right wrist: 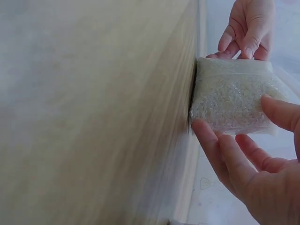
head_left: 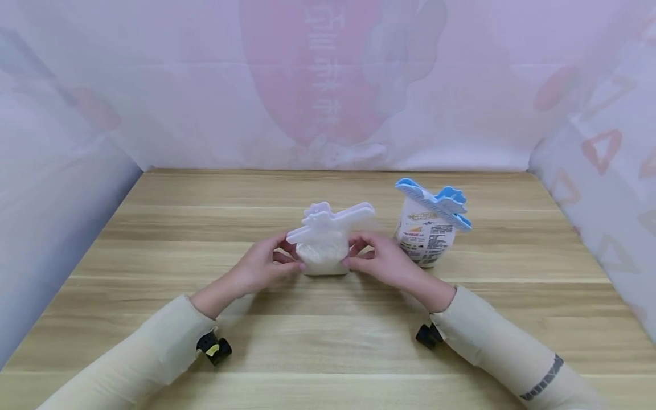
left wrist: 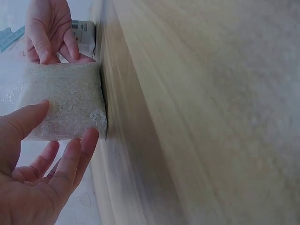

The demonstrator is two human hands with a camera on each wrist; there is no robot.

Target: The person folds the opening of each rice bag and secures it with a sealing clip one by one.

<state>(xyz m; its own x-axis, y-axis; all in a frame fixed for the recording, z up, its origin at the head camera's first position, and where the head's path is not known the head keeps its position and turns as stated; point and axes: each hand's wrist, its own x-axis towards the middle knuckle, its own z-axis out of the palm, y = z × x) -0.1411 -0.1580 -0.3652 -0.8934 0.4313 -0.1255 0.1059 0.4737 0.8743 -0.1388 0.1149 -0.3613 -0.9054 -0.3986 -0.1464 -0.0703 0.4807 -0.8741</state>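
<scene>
A small clear bag of rice stands upright on the table, its top gathered under a pale lilac bag clip that slants up to the right. My left hand holds the bag's left side, thumb on the near face and fingers along the side edge. On the opposite side my right hand grips it the same way. Grains show through the plastic in the left wrist view, where the bag fills the space between both hands. In the right wrist view, the bag's lower edge is right at the tabletop.
Behind my right hand stands a printed white bag, closed with a blue bag clip slanting down to the right. The wooden table is bordered at the back and sides by white cloth walls with printed shapes.
</scene>
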